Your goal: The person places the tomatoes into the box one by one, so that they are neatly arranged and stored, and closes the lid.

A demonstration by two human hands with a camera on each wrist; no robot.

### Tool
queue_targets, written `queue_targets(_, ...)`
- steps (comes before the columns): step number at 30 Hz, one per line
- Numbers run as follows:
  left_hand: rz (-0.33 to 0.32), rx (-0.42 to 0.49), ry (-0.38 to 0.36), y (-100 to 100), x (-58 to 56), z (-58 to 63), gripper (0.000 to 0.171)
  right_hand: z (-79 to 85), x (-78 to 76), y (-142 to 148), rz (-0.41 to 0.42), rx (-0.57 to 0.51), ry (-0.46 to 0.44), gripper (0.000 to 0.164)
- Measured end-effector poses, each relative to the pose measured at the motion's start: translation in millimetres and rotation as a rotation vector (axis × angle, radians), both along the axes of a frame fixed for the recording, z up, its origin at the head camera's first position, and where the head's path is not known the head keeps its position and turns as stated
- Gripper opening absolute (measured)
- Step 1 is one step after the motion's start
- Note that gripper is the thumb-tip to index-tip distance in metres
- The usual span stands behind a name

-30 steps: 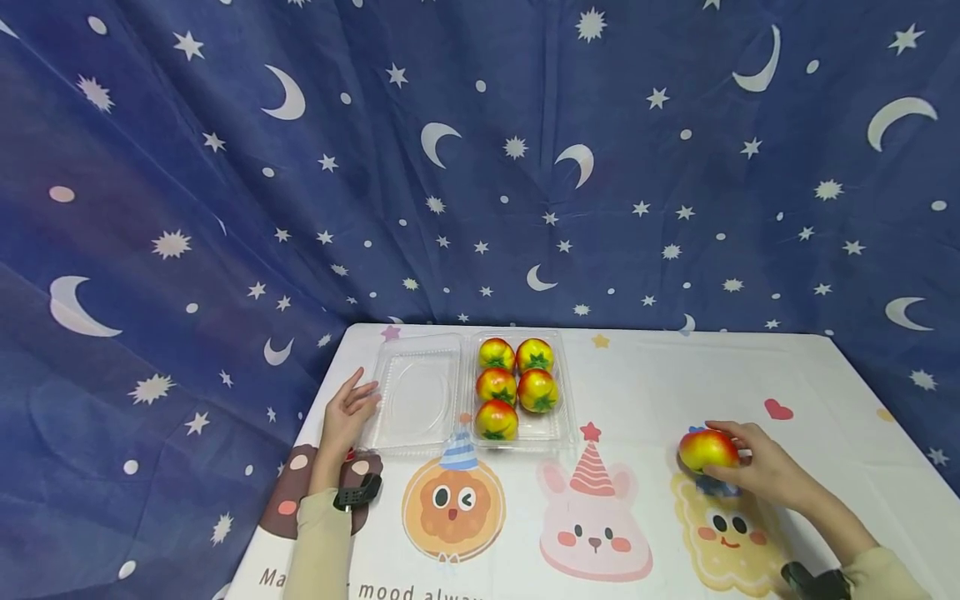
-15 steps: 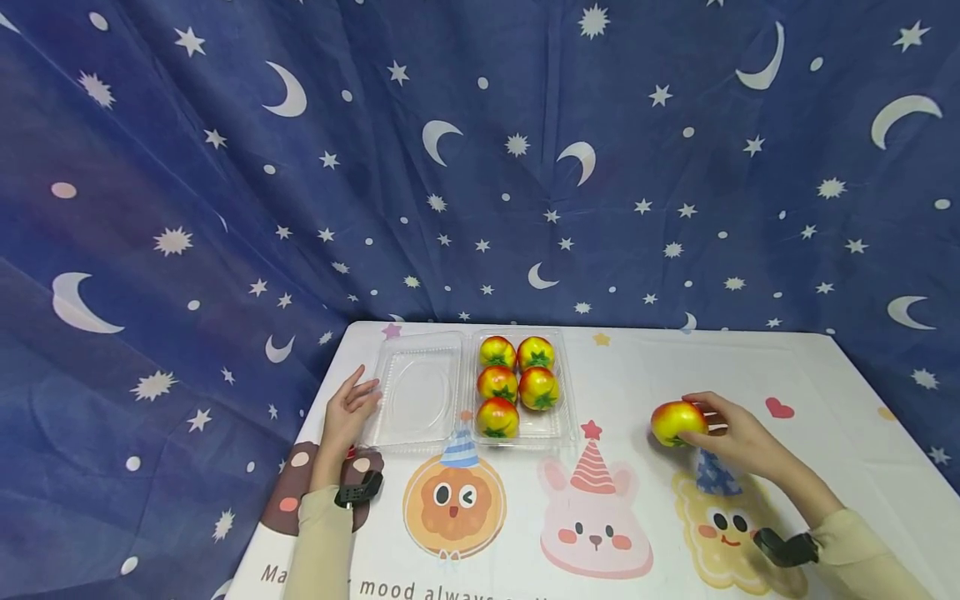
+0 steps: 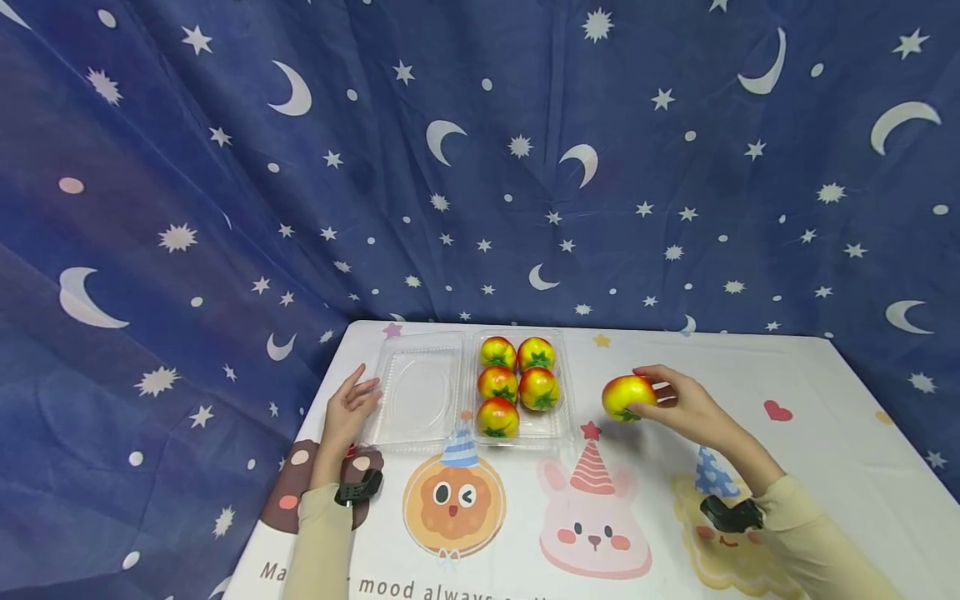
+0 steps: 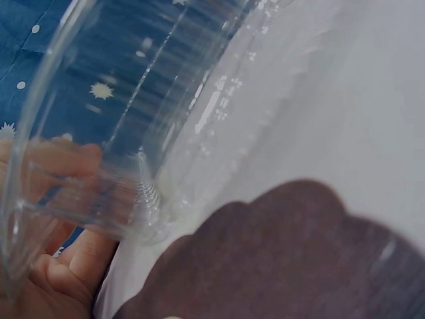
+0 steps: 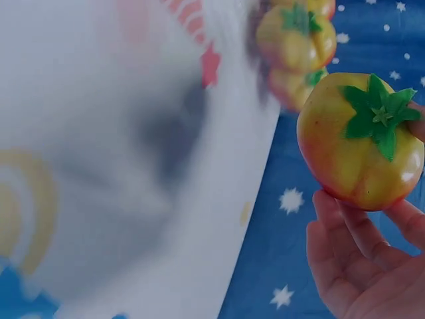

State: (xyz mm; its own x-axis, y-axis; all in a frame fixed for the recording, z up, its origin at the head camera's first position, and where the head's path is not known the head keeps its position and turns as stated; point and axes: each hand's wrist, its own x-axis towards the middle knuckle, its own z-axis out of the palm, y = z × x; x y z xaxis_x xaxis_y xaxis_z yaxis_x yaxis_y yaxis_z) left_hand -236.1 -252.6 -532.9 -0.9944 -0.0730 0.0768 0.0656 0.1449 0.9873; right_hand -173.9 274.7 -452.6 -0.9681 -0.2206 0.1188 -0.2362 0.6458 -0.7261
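My right hand (image 3: 686,404) grips a red-and-yellow toy persimmon (image 3: 627,397) between thumb and fingers, held above the table to the right of the container. Its green leafy top (image 5: 380,114) shows in the right wrist view. A clear plastic container (image 3: 546,427) holds several like persimmons (image 3: 497,382) in two columns; the front right spot has none. Its clear lid (image 3: 417,392) lies folded open on the left. My left hand (image 3: 349,412) is at the lid's left edge with fingers loosely extended; in the left wrist view, fingers (image 4: 80,159) show through the clear plastic.
The white tablecloth (image 3: 750,379) bears printed cartoon figures, including a rabbit (image 3: 595,537) in front of the container. A blue curtain (image 3: 480,167) with moons and stars hangs behind the table and along its left side.
My right hand has carried the persimmon leftward and farther back, from above the biscuit print toward the container. The left hand stays in place at the lid.
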Motion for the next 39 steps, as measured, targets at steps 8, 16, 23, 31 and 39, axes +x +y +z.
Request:
queue_targets(8,0.004,0.025,-0.002,-3,-6.3,-10.8,0.067,4.2,-13.4,-42,0.042,0.000,0.005,0.050)
queue_targets(16,0.023,0.012,0.038,-8,-15.2,-31.8,0.066,2.3,-18.8,-79,0.106,0.016,-0.008,0.049)
queue_targets(23,0.023,0.016,0.052,-8,-14.5,-31.5,0.066,-9.0,-18.5,-98,0.108,0.034,-0.026,0.052)
queue_targets(31,0.021,0.015,0.039,-6,-13.8,-30.0,0.066,-18.4,-16.0,-104,0.109,0.076,0.013,0.055)
queue_targets(39,0.021,0.009,0.024,-7,-14.1,-28.5,0.067,-25.2,-14.1,-111,0.075,0.216,0.111,0.056)
